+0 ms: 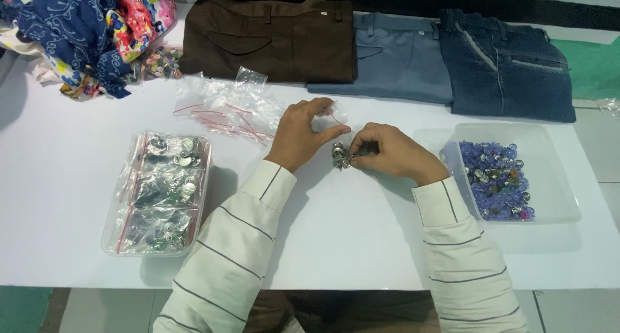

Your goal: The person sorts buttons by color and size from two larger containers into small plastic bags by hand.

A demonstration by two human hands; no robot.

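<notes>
While both of my hands are meeting at the centre of the white table [336, 242], I am holding a small cluster of silver metal buttons [340, 156] between them. My right hand [394, 153] is pinching the cluster from its 3 o'clock side, fingertips closed on it, and is the nearer of the two. My left hand [302, 134] is curling in from 10 o'clock, thumb and forefinger gripping a small clear zip bag [332, 116] just above the buttons; the cluster's long axis is running roughly 12 to 6. At 9 o'clock, a clear tray of bagged buttons [159, 192] is sitting near my left sleeve, with loose empty zip bags [226, 110] at 11. At 3 o'clock, a clear tray of purple and silver buttons [496, 180] is lying just beyond my right wrist. Along 12 o'clock, folded brown trousers [271, 39], grey-blue trousers [397, 58] and dark jeans [507, 65] are lined up, with patterned fabric [84, 29] heaped at 10.
</notes>
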